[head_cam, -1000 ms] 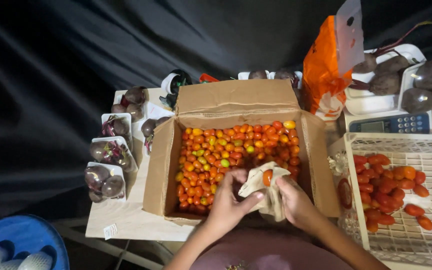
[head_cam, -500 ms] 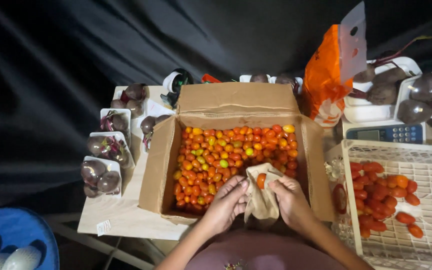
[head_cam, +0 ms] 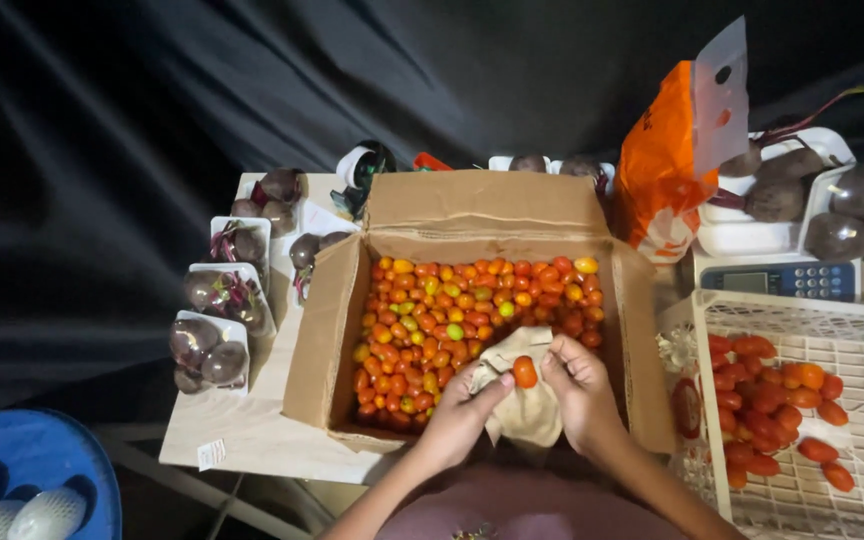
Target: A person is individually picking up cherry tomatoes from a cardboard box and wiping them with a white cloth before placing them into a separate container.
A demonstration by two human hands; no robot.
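Cloth, a beige crumpled rag (head_cam: 530,405), is gripped between both hands at the near edge of the open brown cardboard box (head_cam: 327,340) of small orange and red tomatoes. A single orange-red oval tomato (head_cam: 524,372), half wrapped a second ago, is now exposed on top, pinched by left hand (head_cam: 460,410) and right hand (head_cam: 580,390): wiping looks finished. A white slatted plastic crate (head_cam: 802,315) of red tomatoes stands just beside the box's right wall.
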